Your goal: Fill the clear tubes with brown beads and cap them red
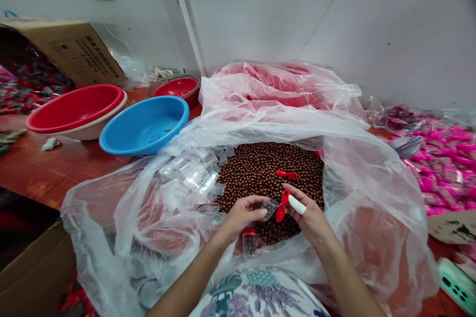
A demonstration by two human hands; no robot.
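Observation:
My left hand (241,215) grips a small clear plastic container (269,208) between thumb and fingers. Just right of it, my right hand (308,218) pinches a red plastic flip cap (281,212); the two parts are close but I cannot tell whether they touch. A white covering (296,204) wraps one right finger. Both hands are above a heap of brown balls (256,168), where another red plastic piece (287,175) lies. Below my left hand stands a clear container with a red top (249,241). Several empty clear containers (193,173) are piled to the left.
A translucent plastic sheet (372,178) surrounds the balls. Behind is a bag of red pieces (275,84). Blue basin (145,126) and red basin (76,106) sit left, near a cardboard box (87,54). Pink packaged items (446,168) fill the right side.

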